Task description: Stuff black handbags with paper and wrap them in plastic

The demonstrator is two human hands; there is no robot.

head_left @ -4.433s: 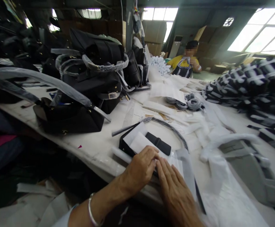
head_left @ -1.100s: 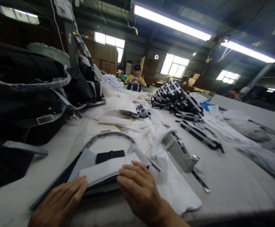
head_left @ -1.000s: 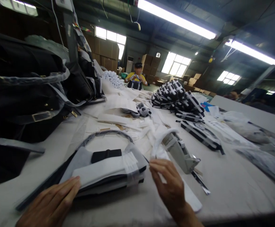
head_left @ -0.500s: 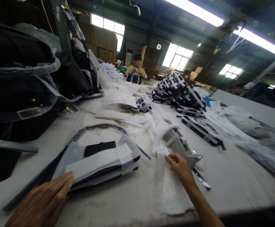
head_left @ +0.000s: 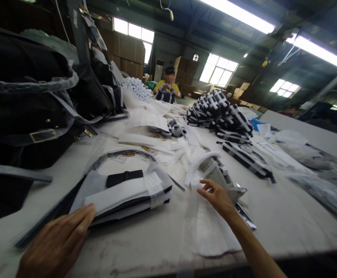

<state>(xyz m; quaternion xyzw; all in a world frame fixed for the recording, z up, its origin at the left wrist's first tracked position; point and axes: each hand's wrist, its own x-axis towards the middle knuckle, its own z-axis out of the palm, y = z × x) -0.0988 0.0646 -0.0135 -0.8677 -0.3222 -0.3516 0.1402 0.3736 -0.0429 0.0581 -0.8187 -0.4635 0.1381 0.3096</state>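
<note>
Both grips open. On the white counter lies the flat black bag wrapped in white paper and clear film; my left grip rests flat, fingertips at its near edge. My right grip, fingers spread, is above the white tissue sheet.

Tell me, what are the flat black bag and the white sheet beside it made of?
The flat black bag: smooth with a dull sheen, probably leather or imitation; a glossy clear film bands it. The white sheet: thin, matte, softly crinkled, likely tissue paper or nonwoven fabric.
</note>
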